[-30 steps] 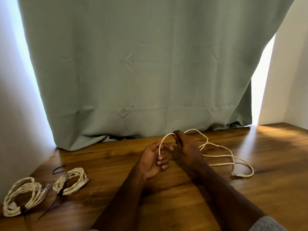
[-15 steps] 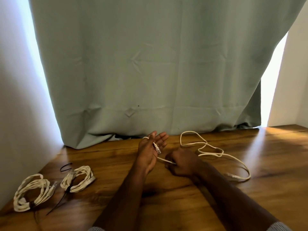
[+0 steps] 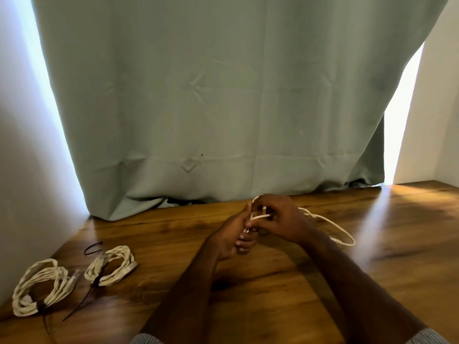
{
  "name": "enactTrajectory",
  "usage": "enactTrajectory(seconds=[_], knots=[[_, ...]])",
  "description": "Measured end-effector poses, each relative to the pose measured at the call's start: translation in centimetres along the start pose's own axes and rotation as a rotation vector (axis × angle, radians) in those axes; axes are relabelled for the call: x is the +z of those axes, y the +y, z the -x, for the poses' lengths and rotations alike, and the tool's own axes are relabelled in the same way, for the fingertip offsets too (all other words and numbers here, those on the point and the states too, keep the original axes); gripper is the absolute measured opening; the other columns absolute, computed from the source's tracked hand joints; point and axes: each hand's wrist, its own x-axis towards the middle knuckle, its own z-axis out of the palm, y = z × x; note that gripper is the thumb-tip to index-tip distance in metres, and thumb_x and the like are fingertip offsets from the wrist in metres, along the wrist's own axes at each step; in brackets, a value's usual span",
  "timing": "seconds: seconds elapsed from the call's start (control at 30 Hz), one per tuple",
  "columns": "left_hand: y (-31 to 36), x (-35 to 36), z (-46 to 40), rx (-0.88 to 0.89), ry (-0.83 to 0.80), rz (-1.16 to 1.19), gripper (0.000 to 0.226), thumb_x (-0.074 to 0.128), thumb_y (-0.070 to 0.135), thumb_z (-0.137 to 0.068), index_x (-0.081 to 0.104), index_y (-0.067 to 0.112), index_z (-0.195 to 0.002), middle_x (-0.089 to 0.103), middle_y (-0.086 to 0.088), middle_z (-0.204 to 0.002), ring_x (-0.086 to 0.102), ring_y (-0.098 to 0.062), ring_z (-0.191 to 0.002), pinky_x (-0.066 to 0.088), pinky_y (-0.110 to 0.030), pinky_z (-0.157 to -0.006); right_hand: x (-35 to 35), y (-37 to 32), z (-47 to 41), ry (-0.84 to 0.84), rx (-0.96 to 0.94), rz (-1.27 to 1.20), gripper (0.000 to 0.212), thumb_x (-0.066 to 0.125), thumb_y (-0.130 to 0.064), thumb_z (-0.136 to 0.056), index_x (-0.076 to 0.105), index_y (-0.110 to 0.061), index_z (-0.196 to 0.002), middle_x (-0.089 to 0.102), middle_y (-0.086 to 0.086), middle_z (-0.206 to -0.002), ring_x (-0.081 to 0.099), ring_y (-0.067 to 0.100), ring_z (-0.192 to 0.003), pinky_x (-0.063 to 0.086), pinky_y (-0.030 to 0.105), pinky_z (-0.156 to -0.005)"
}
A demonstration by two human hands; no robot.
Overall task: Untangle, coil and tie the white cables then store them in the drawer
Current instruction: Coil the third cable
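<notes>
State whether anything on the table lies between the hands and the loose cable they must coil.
Nothing does: both the left hand and right hand already hold the cable. The tied coils lie apart, far left.

No readable txt, labels, brands, nos. or signs anywhere: none on cables, curtain, table, walls.

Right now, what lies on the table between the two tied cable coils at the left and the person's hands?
In the head view, only bare wooden table separates the nearer tied coil from the left hand. The loose black tie lies behind the coils, not between.
</notes>
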Motion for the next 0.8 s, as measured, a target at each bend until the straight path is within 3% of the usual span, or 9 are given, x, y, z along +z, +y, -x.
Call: enactTrajectory(seconds=[0.07,0.13,0.2,0.23,0.33,0.43,0.53,0.67,0.8], knots=[[0.5,-0.1,0.1,-0.06,-0.163,0.117,0.068,0.03,0.08,-0.088,0.043,0.019,-0.06,0.023,0.005,-0.042,0.013,-0.009,-0.035,0.008,-0.023,-0.044,0.0,0.0,-0.1,-0.011,0.061,-0.068,0.026,0.077,-0.037,-0.088,0.072,-0.022,-0.11,0.073,-0.011,-0.1,0.065,0.0,-0.081,0.048,0.018,-0.067],[0.7,-0.4,0.2,-0.065,-0.266,0.16,0.07,0.039,0.083,-0.083,0.043,0.016,-0.065,0.021,0.006,-0.042,0.011,-0.009,-0.035,0.009,-0.023,-0.043,0.0,0.2,-0.3,-0.042,0.099,-0.14,0.018,0.073,-0.03,-0.092,0.075,-0.019,-0.106,0.075,-0.01,-0.098,0.068,0.003,-0.084,0.053,0.027,-0.07],[0.6,-0.8,0.2,-0.046,-0.34,0.198,0.06,0.054,0.073,-0.083,0.044,0.016,-0.065,0.019,0.006,-0.043,0.012,-0.008,-0.033,0.01,-0.022,-0.042,0.0,0.2,-0.5,-0.079,0.136,-0.213,0.011,0.07,-0.023,-0.095,0.077,-0.016,-0.099,0.076,-0.006,-0.089,0.069,0.008,-0.081,0.054,0.035,-0.071],[0.5,-1.0,0.2,-0.027,-0.355,0.213,0.054,0.061,0.065,-0.084,0.045,0.017,-0.065,0.019,0.006,-0.043,0.014,-0.007,-0.032,0.01,-0.022,-0.042,-0.1,0.2,-0.5,-0.097,0.159,-0.238,0.011,0.068,-0.019,-0.096,0.078,-0.014,-0.099,0.076,-0.005,-0.088,0.069,0.008,-0.079,0.053,0.032,-0.07],[0.1,-1.3,0.3,0.027,-0.29,0.186,0.042,0.058,0.046,-0.09,0.047,0.02,-0.06,0.027,0.009,-0.041,0.02,-0.004,-0.03,0.009,-0.022,-0.04,-0.4,0.4,-0.5,-0.12,0.19,-0.275,0.015,0.064,-0.011,-0.099,0.078,-0.012,-0.104,0.076,-0.005,-0.093,0.068,0.005,-0.084,0.05,0.018,-0.074],[-0.1,-0.7,0.3,0.053,-0.144,0.172,0.045,0.049,0.042,-0.096,0.045,0.021,-0.057,0.025,0.007,-0.042,0.019,-0.005,-0.032,0.007,-0.024,-0.042,-0.3,0.5,-0.3,-0.097,0.173,-0.25,0.015,0.063,-0.011,-0.099,0.077,-0.013,-0.103,0.077,-0.003,-0.095,0.071,0.01,-0.09,0.055,0.025,-0.08],[-0.3,-0.5,0.2,0.073,-0.014,0.203,0.049,0.051,0.04,-0.096,0.047,0.02,-0.052,0.023,0.006,-0.043,0.018,-0.006,-0.034,0.009,-0.026,-0.045,0.4,0.4,-0.5,-0.039,0.145,-0.165,0.015,0.062,-0.015,-0.1,0.077,-0.015,-0.104,0.075,0.0,-0.087,0.071,0.015,-0.081,0.058,0.037,-0.074],[-0.2,-0.8,0.1,0.046,-0.189,0.339,0.045,0.049,0.037,-0.097,0.041,0.02,-0.056,0.025,0.007,-0.043,0.012,-0.008,-0.038,0.013,-0.022,-0.041,0.6,0.6,-0.5,-0.006,0.155,-0.236,0.016,0.062,-0.018,-0.1,0.077,-0.018,-0.101,0.075,0.006,-0.085,0.071,0.024,-0.08,0.056,0.038,-0.074],[0.2,-1.2,0.0,0.061,-0.289,0.454,0.04,0.04,0.035,-0.099,0.05,0.016,-0.065,0.033,0.009,-0.041,0.013,-0.007,-0.036,0.018,-0.019,-0.038,0.4,0.9,-0.1,0.015,0.187,-0.213,0.023,0.06,-0.018,-0.101,0.074,-0.01,-0.085,0.069,0.002,-0.073,0.064,0.009,-0.066,0.048,0.025,-0.062]])
